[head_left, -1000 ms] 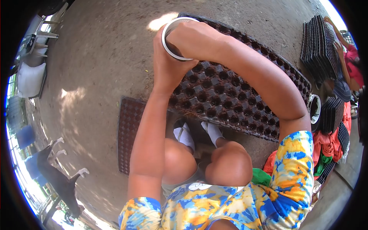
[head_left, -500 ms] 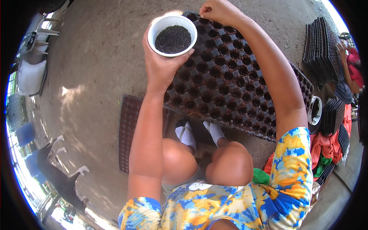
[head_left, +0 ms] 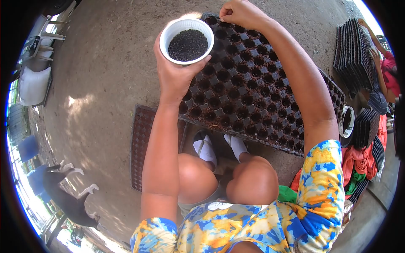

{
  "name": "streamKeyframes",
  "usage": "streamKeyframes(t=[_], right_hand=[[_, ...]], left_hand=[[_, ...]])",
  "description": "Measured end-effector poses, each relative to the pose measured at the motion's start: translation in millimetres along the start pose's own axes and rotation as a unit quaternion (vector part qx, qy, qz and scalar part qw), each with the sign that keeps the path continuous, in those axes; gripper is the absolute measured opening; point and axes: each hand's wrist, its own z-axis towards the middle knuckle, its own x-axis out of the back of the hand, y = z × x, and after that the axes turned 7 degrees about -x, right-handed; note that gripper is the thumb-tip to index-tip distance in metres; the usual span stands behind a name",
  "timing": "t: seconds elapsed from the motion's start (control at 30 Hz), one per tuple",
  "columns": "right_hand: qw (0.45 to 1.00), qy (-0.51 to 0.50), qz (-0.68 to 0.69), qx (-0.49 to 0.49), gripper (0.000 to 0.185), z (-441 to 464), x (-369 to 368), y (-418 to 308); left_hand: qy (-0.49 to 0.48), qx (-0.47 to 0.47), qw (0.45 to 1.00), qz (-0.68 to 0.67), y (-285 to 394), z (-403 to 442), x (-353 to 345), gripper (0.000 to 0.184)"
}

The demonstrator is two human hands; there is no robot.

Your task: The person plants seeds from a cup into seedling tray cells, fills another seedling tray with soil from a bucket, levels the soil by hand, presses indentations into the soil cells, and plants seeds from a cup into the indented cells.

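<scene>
- The left hand (head_left: 175,78) grips a white cup (head_left: 188,24), its thumb along the near right side of the rim and the other fingers mostly hidden behind the wall.
- The cup is held up, mouth towards the camera, and overlaps the left edge of the black cell tray (head_left: 253,84) in this view; a gap between the two cannot be judged. Small dark grains (head_left: 187,45) lie inside, below the rim.
- The right hand (head_left: 242,14) is at the tray's far left corner, thumb and fingertips drawn together; whether a grain is pinched between them cannot be told.
- The cup looks like thin plastic: probably light, apt to flex if squeezed hard, and best held round the wall just under the rim, kept level so the grains stay in.
- The grains are likely hard, dry and quick to roll, so a fingertip pinch should suit them better than a full grasp.
- The tray seems light for its length and somewhat bendy; two opposite edges would be the place to hold it. Brown crumbs cling to its cells and could shake loose.
- A second tray (head_left: 141,139) lies on the ground (head_left: 114,63) off the first tray's near left corner; a white pot (head_left: 352,122) stands by the right end.
- No brand, label or writing can be read on the cup or trays; a white shape (head_left: 219,205) on the shirt (head_left: 249,219) has marks too small to make out.
</scene>
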Motion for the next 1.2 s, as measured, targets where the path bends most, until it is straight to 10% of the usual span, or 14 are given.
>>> streamKeyframes(t=[0.63,0.73,0.87,1.1,1.2], right_hand=[[0.998,-0.045,0.014,-0.050,0.016,-12,8,-15],[0.998,-0.015,-0.017,0.056,0.014,-19,-10,-9],[0.995,-0.056,0.057,-0.051,0.016,-39,38,-64],[0.969,0.019,-0.158,0.190,0.011,-68,-2,-118],[0.979,-0.061,-0.128,0.148,0.012,-61,-2,-116]], left_hand=[[0.010,-0.003,1.000,-0.028,3,1,0,0.093],[0.010,-0.013,1.000,0.004,-1,2,2,0.092],[0.013,-0.008,1.000,0.011,0,1,2,0.093],[-0.040,-0.062,0.994,0.086,4,-2,-16,0.095],[-0.025,-0.050,0.997,0.057,2,-4,-15,0.096]])
